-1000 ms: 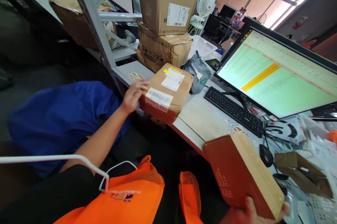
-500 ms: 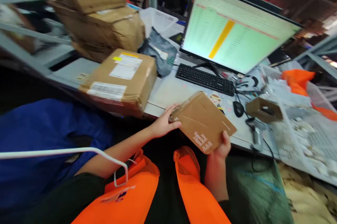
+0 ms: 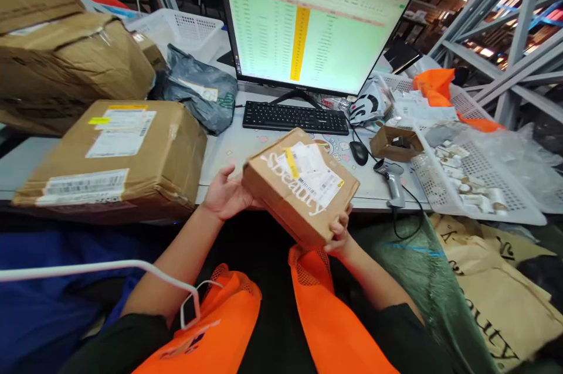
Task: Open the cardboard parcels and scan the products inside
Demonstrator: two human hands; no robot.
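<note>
A small brown cardboard box (image 3: 281, 198) is tilted in the air at the desk's front edge. White "beauty" lettering, a white shipping label and a yellow sticker show on its upper face. My right hand (image 3: 339, 234) grips its lower right corner, fingers curled over the edge. On the other side, my left hand (image 3: 229, 193) bears the box palm up; its thumb stands away from the cardboard and its fingertips are hidden by the box. Behind the box are a black keyboard (image 3: 294, 118) and a mouse (image 3: 359, 152).
At left a larger labelled carton (image 3: 176, 151) stands near stacked cartons (image 3: 79, 57) and a grey plastic mailer (image 3: 197, 92). A monitor (image 3: 343, 28) stands behind. Right are a barcode scanner (image 3: 393, 183), a small open box (image 3: 396, 144) and a white basket (image 3: 519, 204) with small items.
The box has turned over: its plain, small-printed face showed before, and now the labelled face is up. My left hand has turned palm up. The view has swung right.
</note>
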